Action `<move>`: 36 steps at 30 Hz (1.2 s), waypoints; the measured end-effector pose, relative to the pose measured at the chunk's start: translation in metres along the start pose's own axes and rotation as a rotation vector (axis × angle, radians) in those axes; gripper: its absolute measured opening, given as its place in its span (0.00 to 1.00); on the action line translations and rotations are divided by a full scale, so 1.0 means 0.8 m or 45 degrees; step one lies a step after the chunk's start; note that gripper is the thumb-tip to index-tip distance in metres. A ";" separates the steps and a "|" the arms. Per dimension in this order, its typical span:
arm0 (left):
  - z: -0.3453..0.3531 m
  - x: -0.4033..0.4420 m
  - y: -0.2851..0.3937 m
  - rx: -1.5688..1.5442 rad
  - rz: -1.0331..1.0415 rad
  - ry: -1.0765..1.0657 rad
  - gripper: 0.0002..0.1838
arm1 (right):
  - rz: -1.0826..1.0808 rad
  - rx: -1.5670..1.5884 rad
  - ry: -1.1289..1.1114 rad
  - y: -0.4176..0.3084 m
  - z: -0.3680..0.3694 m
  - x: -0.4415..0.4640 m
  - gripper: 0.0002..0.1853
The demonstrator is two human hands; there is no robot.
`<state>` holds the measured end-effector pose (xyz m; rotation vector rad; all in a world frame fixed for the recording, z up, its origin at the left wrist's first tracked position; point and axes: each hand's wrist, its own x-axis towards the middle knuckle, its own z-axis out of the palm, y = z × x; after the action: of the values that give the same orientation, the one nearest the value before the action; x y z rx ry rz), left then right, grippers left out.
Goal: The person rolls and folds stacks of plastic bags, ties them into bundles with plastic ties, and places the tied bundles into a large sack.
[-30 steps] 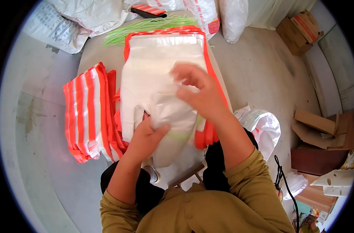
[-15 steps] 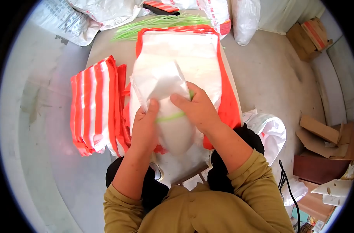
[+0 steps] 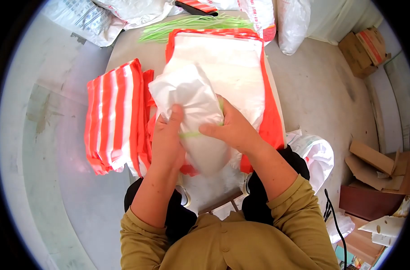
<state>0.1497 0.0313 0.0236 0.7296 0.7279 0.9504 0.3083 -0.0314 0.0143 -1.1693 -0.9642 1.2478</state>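
Note:
Both my hands grip a folded white plastic bag bundle (image 3: 190, 92) in front of me. A thin light-green tie (image 3: 190, 134) crosses its middle. On the bundle's left side is my left hand (image 3: 168, 137), thumb pressed on top. My right hand (image 3: 234, 128) holds the right side, its thumb lying by the tie. The bundle's lower end is blurred. Beneath it lies a flat stack of white bags with red edges (image 3: 241, 67). To the left sits a folded pile of red-and-white striped bags (image 3: 112, 114).
Loose green strips (image 3: 196, 24) lie at the table's far end, near a striped folded item (image 3: 197, 6). White sacks (image 3: 295, 27) stand behind. At right are an open white bag (image 3: 319, 155), cardboard boxes (image 3: 362, 49), an opened carton (image 3: 371, 155) and a black cable (image 3: 334, 220).
The bundle's upper part has unfolded and now lies wider toward the upper left. My right thumb has moved down toward the tie. The whole view has shifted slightly.

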 end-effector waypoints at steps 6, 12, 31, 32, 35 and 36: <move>-0.001 0.004 0.024 -0.195 0.058 -0.043 0.28 | 0.173 -0.042 -0.196 0.005 -0.014 0.000 0.41; -0.008 0.010 0.038 -0.080 0.118 -0.026 0.29 | 0.331 -0.320 -0.203 0.003 -0.008 0.003 0.38; -0.027 0.026 0.063 0.133 0.435 0.024 0.16 | 0.296 -0.403 -0.363 0.019 -0.001 -0.005 0.27; -0.029 0.028 0.063 0.113 0.432 0.041 0.16 | 0.246 -0.439 -0.346 0.019 0.000 -0.006 0.28; -0.034 0.032 0.057 0.076 0.406 0.088 0.16 | 0.142 -0.382 -0.278 0.020 0.003 -0.006 0.29; -0.034 0.033 0.054 0.076 0.388 0.104 0.16 | 0.139 -0.254 -0.245 0.021 0.001 -0.004 0.29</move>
<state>0.1192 0.0775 0.0378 0.8747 0.7311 1.2451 0.3041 -0.0357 -0.0020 -1.2873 -1.2031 1.3947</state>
